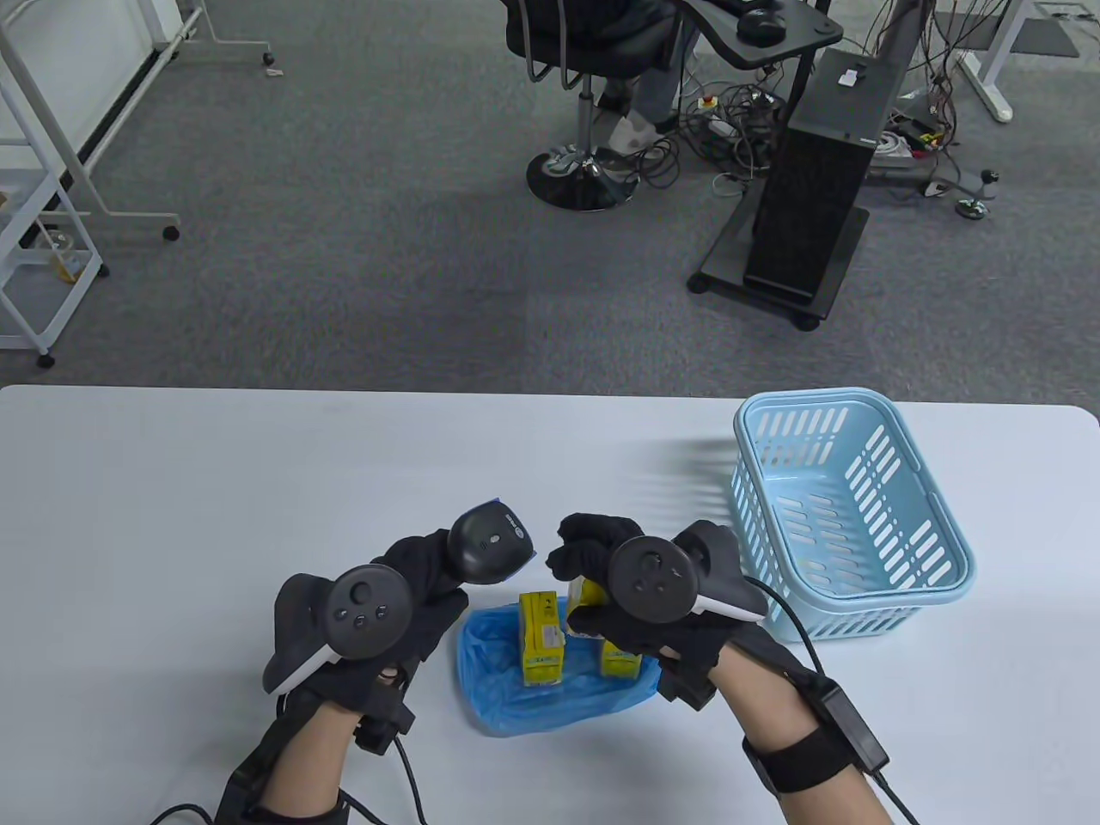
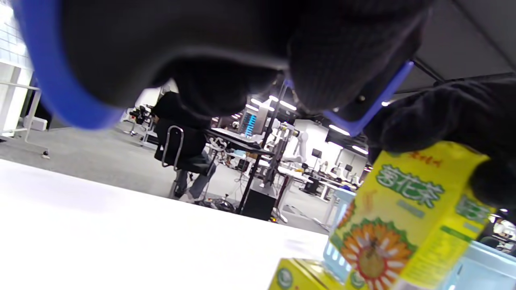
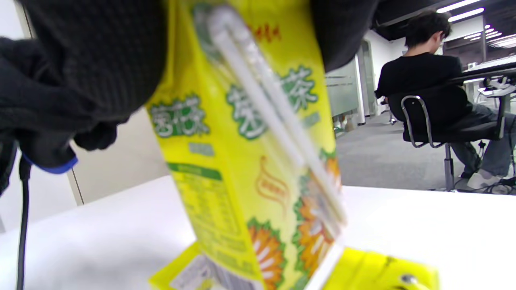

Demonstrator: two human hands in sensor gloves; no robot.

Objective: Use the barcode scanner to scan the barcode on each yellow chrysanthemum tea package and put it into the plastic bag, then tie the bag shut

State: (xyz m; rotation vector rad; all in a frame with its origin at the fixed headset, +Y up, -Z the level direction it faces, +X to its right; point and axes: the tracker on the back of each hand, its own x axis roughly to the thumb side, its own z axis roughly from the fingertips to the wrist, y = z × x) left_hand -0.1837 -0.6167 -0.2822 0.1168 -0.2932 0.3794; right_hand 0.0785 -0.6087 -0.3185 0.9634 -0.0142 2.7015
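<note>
My left hand (image 1: pixel 425 571) grips a black barcode scanner (image 1: pixel 491 546) with blue trim (image 2: pixel 60 84), its head turned toward my right hand. My right hand (image 1: pixel 589 550) holds a yellow chrysanthemum tea package (image 1: pixel 586 601) upright above the table, pinched at its top end (image 3: pixel 250 161). In the left wrist view the held package (image 2: pixel 403 217) hangs just right of the scanner. A blue plastic bag (image 1: pixel 516 696) lies flat below both hands. On it lie two more yellow packages: one (image 1: pixel 541 640) in the middle and one (image 1: pixel 620 660) partly hidden under my right hand.
A light blue plastic basket (image 1: pixel 945 550) stands to the right of my right hand, with nothing in it. A person (image 3: pixel 419 76) sits on an office chair beyond the table's far edge. The scanner's cable (image 3: pixel 22 225) hangs down at the left.
</note>
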